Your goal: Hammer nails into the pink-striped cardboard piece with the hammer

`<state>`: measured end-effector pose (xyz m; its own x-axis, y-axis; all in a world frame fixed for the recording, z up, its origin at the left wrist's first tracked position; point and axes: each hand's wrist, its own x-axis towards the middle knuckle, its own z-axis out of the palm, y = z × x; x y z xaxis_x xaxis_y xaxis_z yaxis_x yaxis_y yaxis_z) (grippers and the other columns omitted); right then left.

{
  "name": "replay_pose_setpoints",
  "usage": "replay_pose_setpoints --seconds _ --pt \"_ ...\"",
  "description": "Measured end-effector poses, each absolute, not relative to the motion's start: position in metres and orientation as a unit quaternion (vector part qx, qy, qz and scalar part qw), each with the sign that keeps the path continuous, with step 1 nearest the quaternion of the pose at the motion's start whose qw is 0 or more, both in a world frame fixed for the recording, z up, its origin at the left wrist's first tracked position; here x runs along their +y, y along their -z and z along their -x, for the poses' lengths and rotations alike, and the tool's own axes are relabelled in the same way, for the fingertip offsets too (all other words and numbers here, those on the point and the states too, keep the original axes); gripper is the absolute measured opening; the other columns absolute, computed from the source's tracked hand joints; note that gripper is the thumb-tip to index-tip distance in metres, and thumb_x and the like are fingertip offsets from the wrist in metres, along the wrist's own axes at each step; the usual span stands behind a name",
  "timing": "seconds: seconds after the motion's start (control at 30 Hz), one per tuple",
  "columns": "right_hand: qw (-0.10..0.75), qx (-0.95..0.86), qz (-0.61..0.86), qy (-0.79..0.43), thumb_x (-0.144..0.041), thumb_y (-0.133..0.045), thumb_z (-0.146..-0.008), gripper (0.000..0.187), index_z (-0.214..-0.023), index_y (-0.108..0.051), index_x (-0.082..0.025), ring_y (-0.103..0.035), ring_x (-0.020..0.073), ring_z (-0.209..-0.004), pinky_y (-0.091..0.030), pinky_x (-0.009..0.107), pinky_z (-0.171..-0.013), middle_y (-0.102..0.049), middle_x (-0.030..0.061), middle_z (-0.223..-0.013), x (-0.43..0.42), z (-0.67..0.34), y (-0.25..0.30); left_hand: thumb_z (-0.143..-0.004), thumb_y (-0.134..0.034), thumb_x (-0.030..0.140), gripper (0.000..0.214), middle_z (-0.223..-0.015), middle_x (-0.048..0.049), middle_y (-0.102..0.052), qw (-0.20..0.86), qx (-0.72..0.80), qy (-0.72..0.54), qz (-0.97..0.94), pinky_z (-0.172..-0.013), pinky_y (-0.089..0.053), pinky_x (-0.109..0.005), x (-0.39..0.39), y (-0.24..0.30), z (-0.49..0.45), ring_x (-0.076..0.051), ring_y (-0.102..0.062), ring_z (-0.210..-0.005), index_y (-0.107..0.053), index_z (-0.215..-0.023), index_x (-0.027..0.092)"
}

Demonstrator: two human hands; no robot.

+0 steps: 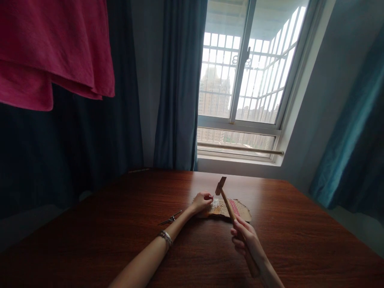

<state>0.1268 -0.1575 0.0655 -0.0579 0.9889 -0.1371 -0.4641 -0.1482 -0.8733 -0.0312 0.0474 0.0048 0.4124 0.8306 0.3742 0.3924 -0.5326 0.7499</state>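
My right hand (246, 236) is wrapped round the wooden handle of a hammer (227, 204). The hammer is raised, its head up and tilted over the far side of a tan, flat piece (222, 211) with ragged edges. That piece lies on the table and carries many small dots, a whitish patch and a pink band. At its left end my left hand (201, 203) is closed in a pinch. Something small and dark red shows at the fingertips, too small to name. A thin dark metal tool with two legs, like a compass (171, 218), lies beside my left forearm.
The brown wooden table (99, 236) spreads out on all sides of the hands. Behind it are a barred window (240, 80) and blue curtains (180, 88). A pink cloth (57, 52) hangs at the upper left.
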Motion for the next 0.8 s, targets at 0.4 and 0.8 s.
replay_pose_setpoints --seconds 0.4,0.8 --pt "0.552 -0.358 0.373 -0.655 -0.042 -0.063 -0.072 0.061 -0.125 -0.037 -0.025 -0.026 0.0003 -0.03 -0.017 0.012 -0.027 -0.046 -0.0078 -0.057 -0.1621 -0.1278 -0.064 -0.069 -0.055 0.027 0.016 -0.077 -0.0034 -0.063 0.298 0.378 -0.39 -0.785 -0.066 -0.042 -0.022 0.0482 -0.0018 0.0313 -0.015 -0.057 -0.072 -0.065 -0.073 0.015" --pt "0.543 -0.375 0.378 -0.649 -0.042 -0.061 -0.074 0.059 -0.125 -0.039 -0.023 -0.026 0.0 -0.03 -0.017 0.012 -0.026 -0.044 -0.0074 -0.057 -0.1635 -0.133 -0.064 -0.069 -0.055 0.027 0.016 -0.076 -0.0029 -0.062 0.27 0.389 -0.377 -0.796 -0.065 -0.039 -0.023 0.0445 -0.0072 0.0335 -0.015 -0.055 -0.071 -0.066 -0.071 0.014"
